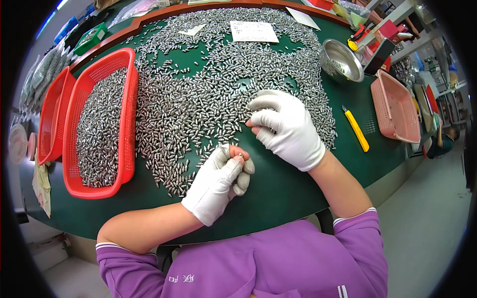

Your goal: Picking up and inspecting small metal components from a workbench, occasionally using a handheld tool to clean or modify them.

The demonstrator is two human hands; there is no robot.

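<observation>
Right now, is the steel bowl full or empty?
Empty: the steel bowl shows only its bare shiny inside, no small metal pieces in it.

Green-topped work table (278,193), grey floor (422,233), cluttered shelves (417,25) beyond.

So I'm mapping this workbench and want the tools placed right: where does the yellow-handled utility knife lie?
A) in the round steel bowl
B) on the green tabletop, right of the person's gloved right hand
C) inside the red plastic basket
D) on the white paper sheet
B: the yellow-handled utility knife lies on the bare green tabletop, right of the white-gloved right hand, outside every container.
</observation>
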